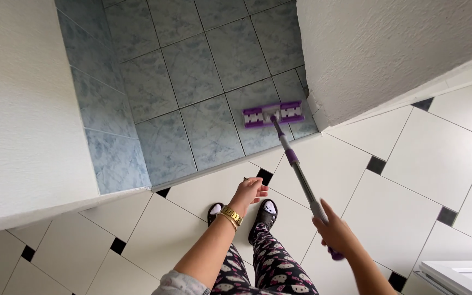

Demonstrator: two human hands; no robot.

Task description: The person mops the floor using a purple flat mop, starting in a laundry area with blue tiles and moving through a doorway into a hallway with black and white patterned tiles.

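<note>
- Our right hand (335, 232) closes its grip around the mop (296, 164) near the top of the handle; the purple end of the handle pokes out below the palm.
- The handle slants away from us to the mop head (273, 114), a flat purple and white pad lying on the blue tiles (192, 71), just beside the wall corner (315, 109).
- Our left hand (248, 191) holds nothing; its fingers look loosely curled, though from this angle we cannot tell how far. It hangs over the white tiles (411, 164), well apart from the mop.
- A gold watch (231, 214) sits on the left wrist.
- Our feet, in black slippers (263, 214), stand on the white tiles near the step down to the blue ones.
- A white box (460, 273) shows at the lower right edge; we cannot see what is in it.
</note>
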